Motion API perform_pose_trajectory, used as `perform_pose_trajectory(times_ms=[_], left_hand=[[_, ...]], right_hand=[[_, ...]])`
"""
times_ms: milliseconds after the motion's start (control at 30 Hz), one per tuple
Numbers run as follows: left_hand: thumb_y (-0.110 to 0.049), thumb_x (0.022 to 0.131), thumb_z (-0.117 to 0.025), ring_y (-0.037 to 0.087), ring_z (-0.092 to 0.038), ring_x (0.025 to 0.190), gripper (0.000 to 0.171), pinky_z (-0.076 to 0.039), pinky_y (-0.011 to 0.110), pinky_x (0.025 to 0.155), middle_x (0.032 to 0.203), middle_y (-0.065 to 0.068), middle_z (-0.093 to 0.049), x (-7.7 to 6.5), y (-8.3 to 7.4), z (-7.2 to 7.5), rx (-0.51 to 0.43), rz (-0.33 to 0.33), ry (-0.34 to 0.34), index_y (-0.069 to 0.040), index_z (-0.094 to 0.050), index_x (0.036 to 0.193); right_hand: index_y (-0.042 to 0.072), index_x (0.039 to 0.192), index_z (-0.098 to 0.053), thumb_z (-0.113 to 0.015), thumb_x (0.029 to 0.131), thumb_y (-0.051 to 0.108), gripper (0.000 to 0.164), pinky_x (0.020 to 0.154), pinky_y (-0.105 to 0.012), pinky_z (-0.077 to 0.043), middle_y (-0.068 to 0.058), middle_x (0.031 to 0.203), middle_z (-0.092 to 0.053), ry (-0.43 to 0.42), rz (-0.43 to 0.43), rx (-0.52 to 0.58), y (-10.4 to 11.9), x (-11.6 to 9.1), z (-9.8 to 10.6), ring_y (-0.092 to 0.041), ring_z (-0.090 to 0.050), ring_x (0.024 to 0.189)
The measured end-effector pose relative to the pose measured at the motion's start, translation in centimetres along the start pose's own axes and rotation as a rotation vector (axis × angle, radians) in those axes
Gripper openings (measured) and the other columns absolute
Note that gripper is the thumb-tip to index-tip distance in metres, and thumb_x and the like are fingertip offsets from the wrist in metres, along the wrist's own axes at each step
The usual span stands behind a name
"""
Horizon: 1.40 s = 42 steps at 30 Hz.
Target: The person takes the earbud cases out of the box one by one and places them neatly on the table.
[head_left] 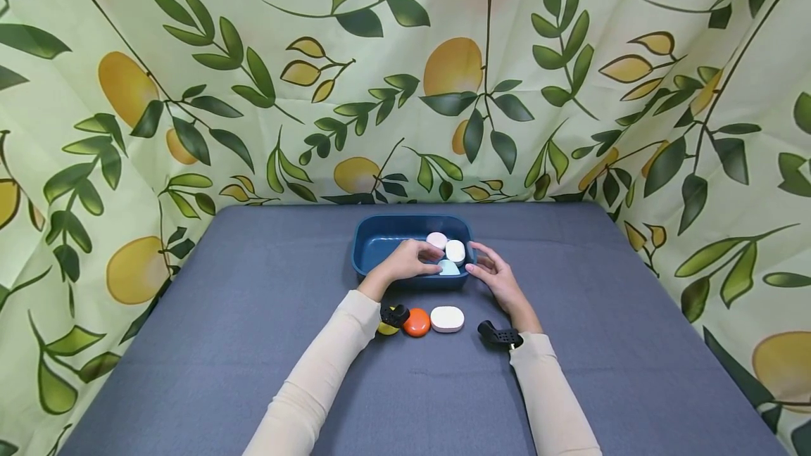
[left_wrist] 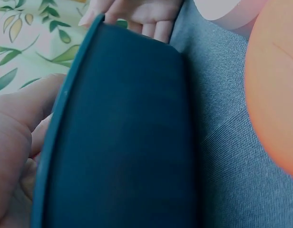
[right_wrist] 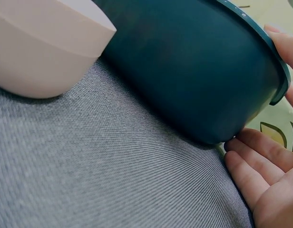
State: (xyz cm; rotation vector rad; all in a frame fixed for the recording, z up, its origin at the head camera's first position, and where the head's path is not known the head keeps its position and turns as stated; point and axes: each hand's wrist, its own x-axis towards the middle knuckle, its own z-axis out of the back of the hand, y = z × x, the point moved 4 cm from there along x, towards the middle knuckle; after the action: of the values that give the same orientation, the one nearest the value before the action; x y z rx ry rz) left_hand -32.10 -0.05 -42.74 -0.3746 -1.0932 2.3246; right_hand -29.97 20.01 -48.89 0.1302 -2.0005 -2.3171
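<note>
A dark blue bin stands on the table, with a light blue piece, a white rounded case and a pale pink round piece in its right end. My left hand reaches over the near rim and pinches the light blue piece by its left side; in the left wrist view the bin wall hides its fingertips. At the bin's right end, my right hand holds the end wall. The right wrist view shows fingers at the bin's lower corner and more of the hand by the rim.
In front of the bin, a white oval case, an orange round piece and a yellow piece lie in a row. My left wrist camera partly covers the yellow one. A leaf-patterned cloth hangs behind the grey-blue table.
</note>
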Motion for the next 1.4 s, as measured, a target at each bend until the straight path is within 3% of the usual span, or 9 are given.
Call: perform_pose_trajectory(times_ms=[233, 533, 733, 900, 1067, 1400], left_hand=[[-0.017, 0.088, -0.069, 0.026, -0.064, 0.118, 0.039, -0.052, 0.034, 0.102, 0.126, 0.014, -0.067, 0.9, 0.2, -0.7, 0.051, 0.053, 0.020, -0.002, -0.064, 0.123], [-0.012, 0.091, -0.065, 0.024, -0.063, 0.120, 0.037, -0.050, 0.034, 0.105, 0.128, 0.012, -0.066, 1.5, 0.5, -1.1, 0.101, 0.044, 0.085, -0.003, -0.063, 0.126], [-0.009, 0.088, -0.068, 0.026, -0.065, 0.115, 0.036, -0.054, 0.032, 0.099, 0.126, 0.014, -0.067, 1.3, 0.7, -0.9, 0.060, 0.071, 0.060, -0.002, -0.064, 0.123], [-0.004, 0.084, -0.071, 0.026, -0.064, 0.117, 0.041, -0.053, 0.034, 0.100, 0.128, 0.014, -0.066, 1.2, 0.9, -0.8, 0.036, 0.120, 0.058, -0.004, -0.064, 0.124], [-0.003, 0.085, -0.070, 0.025, -0.059, 0.120, 0.041, -0.048, 0.038, 0.107, 0.131, 0.011, -0.064, 1.6, 1.0, -0.9, 0.053, 0.136, 0.087, -0.009, -0.065, 0.125], [0.001, 0.081, -0.073, 0.022, -0.063, 0.110, 0.040, -0.053, 0.033, 0.100, 0.125, 0.009, -0.068, 1.8, 1.1, -0.9, 0.110, 0.132, 0.066, -0.009, -0.069, 0.120]], right_hand=[[0.014, 0.146, -0.040, -0.062, 0.094, 0.018, 0.056, 0.105, -0.035, -0.043, -0.018, 0.150, -0.041, -0.009, 0.015, -0.021, 0.0, 0.0, 0.0, -0.031, -0.046, 0.131], [0.014, 0.147, -0.038, -0.061, 0.094, 0.020, 0.058, 0.108, -0.041, -0.041, -0.020, 0.151, -0.039, 0.002, 0.014, -0.028, 0.1, -0.1, 0.0, -0.033, -0.044, 0.133], [0.013, 0.147, -0.039, -0.061, 0.094, 0.016, 0.057, 0.107, -0.038, -0.041, -0.019, 0.151, -0.040, -0.005, 0.009, -0.015, 0.1, 0.0, 0.0, -0.033, -0.044, 0.133], [0.014, 0.146, -0.039, -0.061, 0.094, 0.016, 0.057, 0.111, -0.044, -0.039, -0.018, 0.152, -0.039, -0.007, -0.004, -0.012, 0.1, 0.0, 0.0, -0.034, -0.043, 0.134], [0.014, 0.147, -0.038, -0.061, 0.095, 0.016, 0.057, 0.111, -0.047, -0.038, -0.020, 0.151, -0.040, -0.008, 0.001, -0.008, 0.2, -0.1, -0.1, -0.035, -0.044, 0.134], [0.015, 0.148, -0.038, -0.060, 0.095, 0.016, 0.057, 0.112, -0.047, -0.037, -0.020, 0.152, -0.039, -0.006, -0.004, -0.002, 0.2, -0.2, -0.1, -0.034, -0.043, 0.134]])
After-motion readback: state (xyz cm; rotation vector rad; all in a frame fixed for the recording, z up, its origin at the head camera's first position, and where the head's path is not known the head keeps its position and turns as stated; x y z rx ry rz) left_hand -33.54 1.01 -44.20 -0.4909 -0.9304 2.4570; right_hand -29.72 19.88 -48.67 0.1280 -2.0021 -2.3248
